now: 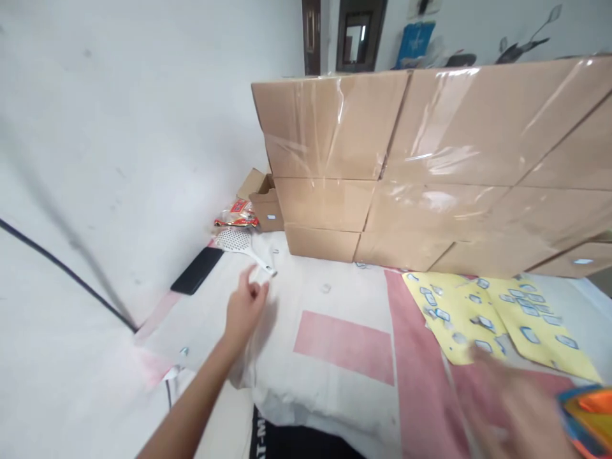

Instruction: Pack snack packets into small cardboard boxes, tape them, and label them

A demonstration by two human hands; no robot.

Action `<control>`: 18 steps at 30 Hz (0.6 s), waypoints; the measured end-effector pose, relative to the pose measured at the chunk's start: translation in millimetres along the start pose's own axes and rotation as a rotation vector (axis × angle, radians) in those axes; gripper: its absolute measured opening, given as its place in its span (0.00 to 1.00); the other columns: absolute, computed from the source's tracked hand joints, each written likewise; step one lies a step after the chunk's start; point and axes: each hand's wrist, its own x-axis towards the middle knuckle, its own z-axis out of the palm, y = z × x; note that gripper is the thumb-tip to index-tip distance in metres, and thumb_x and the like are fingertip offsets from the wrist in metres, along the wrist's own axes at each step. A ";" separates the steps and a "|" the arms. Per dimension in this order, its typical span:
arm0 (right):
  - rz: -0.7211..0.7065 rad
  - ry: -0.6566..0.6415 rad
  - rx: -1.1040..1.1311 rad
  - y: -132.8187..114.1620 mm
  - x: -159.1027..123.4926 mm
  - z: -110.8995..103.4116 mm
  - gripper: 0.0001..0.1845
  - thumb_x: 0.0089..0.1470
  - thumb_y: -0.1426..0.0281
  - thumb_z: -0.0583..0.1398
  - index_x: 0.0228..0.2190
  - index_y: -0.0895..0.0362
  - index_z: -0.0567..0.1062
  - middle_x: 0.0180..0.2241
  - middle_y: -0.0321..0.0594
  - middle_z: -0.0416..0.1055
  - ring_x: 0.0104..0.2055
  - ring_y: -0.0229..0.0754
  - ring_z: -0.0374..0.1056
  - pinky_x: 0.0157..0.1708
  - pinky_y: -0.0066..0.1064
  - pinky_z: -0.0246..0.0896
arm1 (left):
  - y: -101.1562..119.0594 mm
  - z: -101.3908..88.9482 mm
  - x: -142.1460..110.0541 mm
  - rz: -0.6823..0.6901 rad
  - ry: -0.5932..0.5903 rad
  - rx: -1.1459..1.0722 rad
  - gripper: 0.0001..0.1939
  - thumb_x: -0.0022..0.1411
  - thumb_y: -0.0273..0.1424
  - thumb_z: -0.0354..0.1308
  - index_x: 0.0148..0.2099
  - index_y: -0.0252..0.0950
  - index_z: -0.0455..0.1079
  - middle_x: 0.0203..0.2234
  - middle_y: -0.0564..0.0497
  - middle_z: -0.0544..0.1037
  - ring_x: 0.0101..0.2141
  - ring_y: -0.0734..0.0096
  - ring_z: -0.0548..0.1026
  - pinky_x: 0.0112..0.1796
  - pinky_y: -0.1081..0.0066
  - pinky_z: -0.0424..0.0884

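Blurred at the lower right of the frame, the right hand [514, 398] hung near two yellow sheets [456, 306]; its grip could not be told. Left of centre, the left hand [245, 301] had bent fingers, thumb and forefinger close together; whether they pinched anything was unclear. Just beyond them, a white skimmer [249, 251] lay on the cloth-covered surface [282, 344], handle toward that hand. It looked light, stiff and smooth, probably best taken mid-handle. The sheets, dotted with small pieces [442, 315], seemed thin and floppy, likely best held by a bare edge.
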 end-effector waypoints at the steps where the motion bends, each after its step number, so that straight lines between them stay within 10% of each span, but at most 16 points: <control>1: -0.141 -0.066 0.006 -30.3 -16.3 17.2 0.43 0.57 0.59 0.58 0.71 0.35 0.53 0.59 0.46 0.72 0.55 0.67 0.72 0.51 0.62 0.65 | -3.1 -6.5 35.3 -0.012 0.006 0.008 0.35 0.66 0.42 0.57 0.71 0.38 0.54 0.24 0.57 0.76 0.28 0.64 0.77 0.33 0.70 0.68; 3: -0.239 -0.173 -0.011 -70.5 -35.3 44.8 0.39 0.58 0.61 0.59 0.69 0.37 0.58 0.63 0.40 0.70 0.59 0.63 0.70 0.56 0.55 0.62 | -5.5 -13.6 101.1 -0.061 0.002 0.104 0.50 0.61 0.40 0.63 0.75 0.34 0.39 0.37 0.48 0.81 0.37 0.59 0.79 0.39 0.66 0.70; 7: -0.098 -0.186 -0.010 -76.0 -36.1 63.8 0.37 0.62 0.62 0.57 0.69 0.53 0.60 0.66 0.49 0.66 0.62 0.59 0.67 0.54 0.47 0.65 | -0.8 -9.3 182.8 -0.059 0.052 0.443 0.45 0.59 0.32 0.65 0.73 0.38 0.49 0.63 0.29 0.65 0.60 0.39 0.66 0.52 0.52 0.64; 14: -0.123 -0.169 -0.084 -56.4 -32.8 66.1 0.32 0.62 0.61 0.57 0.65 0.52 0.65 0.63 0.47 0.69 0.59 0.58 0.69 0.51 0.46 0.67 | 9.0 10.3 213.3 -0.077 0.147 0.361 0.18 0.61 0.28 0.62 0.54 0.31 0.71 0.64 0.29 0.64 0.63 0.39 0.58 0.58 0.47 0.54; 18: -0.144 -0.146 -0.110 -50.8 -37.9 72.4 0.28 0.62 0.59 0.57 0.62 0.52 0.69 0.61 0.47 0.72 0.56 0.58 0.72 0.49 0.45 0.69 | 14.3 -25.4 236.1 -0.167 0.323 0.229 0.15 0.73 0.28 0.47 0.52 0.24 0.69 0.57 0.32 0.72 0.57 0.52 0.68 0.56 0.53 0.59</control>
